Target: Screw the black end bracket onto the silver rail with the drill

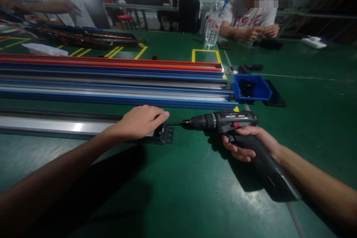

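Note:
A black cordless drill (pixel 237 121) is in my right hand (pixel 251 141), with fingers wrapped round its handle by the trigger. Its long bit (pixel 175 123) points left and meets the end of a black and silver metal profile (pixel 69 125). My left hand (pixel 142 121) lies over that end and grips it from above, thumb along the top; the other fingertips are hidden behind it. A black end cap with a slotted bracket (pixel 169 135) sticks out beyond the profile's right end.
Blue metal profiles (pixel 111 98) and an orange one (pixel 111 60) lie side by side behind. A blue bin (pixel 252 87) holds small dark parts. Plastic bottles (pixel 213 29) stand farther back. Across the green table sits a person (pixel 251 18), and wire bundles (pixel 89 37) lie at the far left.

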`<state>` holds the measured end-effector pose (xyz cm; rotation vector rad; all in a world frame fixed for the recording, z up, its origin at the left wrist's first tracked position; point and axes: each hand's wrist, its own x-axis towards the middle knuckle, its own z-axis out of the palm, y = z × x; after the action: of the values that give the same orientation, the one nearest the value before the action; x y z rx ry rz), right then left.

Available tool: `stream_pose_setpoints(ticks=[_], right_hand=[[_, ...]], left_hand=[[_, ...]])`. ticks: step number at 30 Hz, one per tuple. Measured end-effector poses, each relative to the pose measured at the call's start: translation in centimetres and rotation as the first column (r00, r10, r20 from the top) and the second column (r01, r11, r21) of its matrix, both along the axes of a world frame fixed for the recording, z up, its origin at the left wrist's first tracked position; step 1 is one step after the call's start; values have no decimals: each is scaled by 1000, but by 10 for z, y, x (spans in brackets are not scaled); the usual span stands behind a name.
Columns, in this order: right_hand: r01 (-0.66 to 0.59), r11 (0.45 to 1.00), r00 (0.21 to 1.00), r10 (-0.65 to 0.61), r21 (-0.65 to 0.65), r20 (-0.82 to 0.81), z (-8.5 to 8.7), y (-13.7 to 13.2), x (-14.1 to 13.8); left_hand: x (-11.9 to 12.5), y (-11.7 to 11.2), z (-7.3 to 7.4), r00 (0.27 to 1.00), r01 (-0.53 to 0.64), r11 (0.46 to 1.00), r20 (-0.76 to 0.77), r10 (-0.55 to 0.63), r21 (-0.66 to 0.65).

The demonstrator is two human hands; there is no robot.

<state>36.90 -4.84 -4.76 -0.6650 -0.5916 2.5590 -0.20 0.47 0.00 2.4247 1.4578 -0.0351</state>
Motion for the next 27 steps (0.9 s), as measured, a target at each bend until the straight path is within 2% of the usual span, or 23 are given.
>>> stream_pose_setpoints(ticks=[27], right_hand=[[11,1000,1000,-11,13,2,3,0,-3]], left_hand=[[0,-1,1,1000,-1,1000,11,1,24]])
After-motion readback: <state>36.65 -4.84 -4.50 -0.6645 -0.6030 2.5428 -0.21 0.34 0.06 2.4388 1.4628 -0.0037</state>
